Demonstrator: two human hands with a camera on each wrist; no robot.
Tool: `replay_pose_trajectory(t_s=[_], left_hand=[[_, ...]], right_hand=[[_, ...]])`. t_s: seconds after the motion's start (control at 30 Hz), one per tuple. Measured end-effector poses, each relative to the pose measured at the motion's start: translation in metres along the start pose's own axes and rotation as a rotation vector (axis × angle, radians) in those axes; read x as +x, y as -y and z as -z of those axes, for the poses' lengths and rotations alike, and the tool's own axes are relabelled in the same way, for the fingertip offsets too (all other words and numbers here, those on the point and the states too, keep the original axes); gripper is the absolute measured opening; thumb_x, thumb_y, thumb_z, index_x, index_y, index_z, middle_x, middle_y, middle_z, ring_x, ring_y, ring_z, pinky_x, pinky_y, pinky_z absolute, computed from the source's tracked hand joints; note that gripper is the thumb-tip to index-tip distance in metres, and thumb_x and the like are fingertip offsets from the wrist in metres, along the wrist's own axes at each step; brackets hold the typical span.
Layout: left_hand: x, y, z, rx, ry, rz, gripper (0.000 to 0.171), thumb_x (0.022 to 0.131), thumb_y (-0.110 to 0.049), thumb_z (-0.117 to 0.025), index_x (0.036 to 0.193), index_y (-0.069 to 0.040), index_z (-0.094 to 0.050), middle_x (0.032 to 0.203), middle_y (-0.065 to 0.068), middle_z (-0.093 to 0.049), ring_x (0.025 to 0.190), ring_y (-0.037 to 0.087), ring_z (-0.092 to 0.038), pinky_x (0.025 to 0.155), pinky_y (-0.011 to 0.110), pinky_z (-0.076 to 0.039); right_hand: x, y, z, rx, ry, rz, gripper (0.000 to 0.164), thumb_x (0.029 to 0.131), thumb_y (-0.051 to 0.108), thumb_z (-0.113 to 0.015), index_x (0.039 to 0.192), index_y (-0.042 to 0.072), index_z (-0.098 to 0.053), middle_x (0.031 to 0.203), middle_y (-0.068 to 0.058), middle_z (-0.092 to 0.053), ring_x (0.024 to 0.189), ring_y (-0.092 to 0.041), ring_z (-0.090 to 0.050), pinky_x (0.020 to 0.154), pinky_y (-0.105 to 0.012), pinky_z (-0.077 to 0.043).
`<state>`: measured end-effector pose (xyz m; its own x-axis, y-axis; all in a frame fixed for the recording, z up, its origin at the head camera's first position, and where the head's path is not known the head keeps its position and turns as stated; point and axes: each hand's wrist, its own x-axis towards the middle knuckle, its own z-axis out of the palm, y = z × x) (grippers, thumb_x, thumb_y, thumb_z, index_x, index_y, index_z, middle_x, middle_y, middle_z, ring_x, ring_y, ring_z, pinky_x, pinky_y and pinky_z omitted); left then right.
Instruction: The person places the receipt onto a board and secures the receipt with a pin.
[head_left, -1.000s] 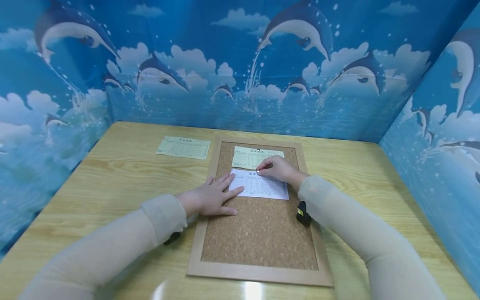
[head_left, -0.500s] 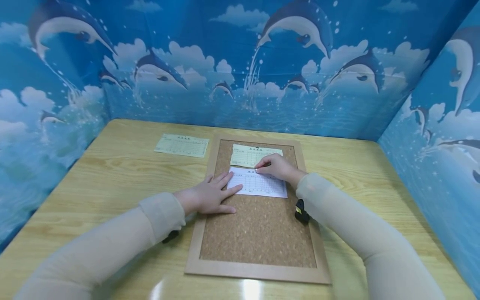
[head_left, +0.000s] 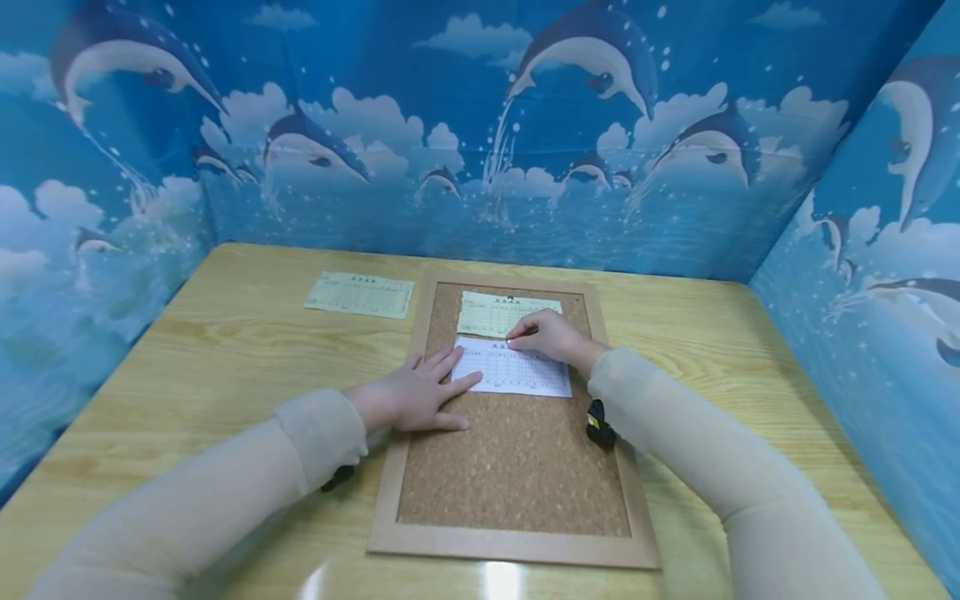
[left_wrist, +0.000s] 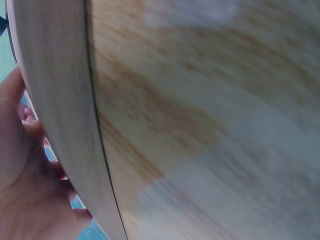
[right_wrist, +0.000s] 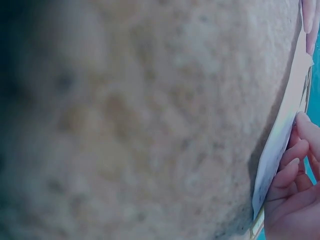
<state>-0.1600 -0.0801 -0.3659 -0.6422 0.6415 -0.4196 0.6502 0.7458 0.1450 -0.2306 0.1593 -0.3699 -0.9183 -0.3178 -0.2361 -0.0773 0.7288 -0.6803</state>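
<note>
A white printed form (head_left: 517,375) lies on a cork board (head_left: 510,467), just below a pale green form (head_left: 480,313) held at its top by a small tack (head_left: 511,298). My left hand (head_left: 422,393) rests over the board's left frame with fingers spread, fingertips pressing the white form's left edge. At the form's top middle, the thumb and forefinger of my right hand (head_left: 551,337) pinch a tiny thumbtack, mostly hidden by the fingertips. In the right wrist view, the curled fingers (right_wrist: 290,175) of that hand are close against the paper.
Another pale green form (head_left: 358,296) lies loose on the wooden table (head_left: 262,358), left of the board's top. Dolphin-print cloth (head_left: 480,208) walls off the back and both sides. The board's wooden frame (head_left: 517,546) lies toward the table's front.
Both hands keep their places on the white form. A bit of red between the right fingertips, seen a second ago, is now hidden. The head view has shifted slightly.
</note>
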Motion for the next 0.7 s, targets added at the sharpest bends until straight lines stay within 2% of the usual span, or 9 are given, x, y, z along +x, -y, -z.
replay_pose_trajectory(t_s=[0.7], left_hand=[[-0.0001, 0.001, -0.0016, -0.001, -0.019, -0.025, 0.074, 0.09, -0.066, -0.033, 0.15, -0.03, -0.009, 0.154, 0.015, 0.01, 0.14, 0.031, 0.006, 0.108, 0.056, -0.005]], right_hand=[[0.0015, 0.0001, -0.0008, -0.019, -0.002, -0.002, 0.011, 0.087, 0.015, -0.067, 0.095, 0.009, -0.073, 0.101, -0.005, -0.066, 0.092, -0.018, -0.059, 0.081, -0.035, -0.047]])
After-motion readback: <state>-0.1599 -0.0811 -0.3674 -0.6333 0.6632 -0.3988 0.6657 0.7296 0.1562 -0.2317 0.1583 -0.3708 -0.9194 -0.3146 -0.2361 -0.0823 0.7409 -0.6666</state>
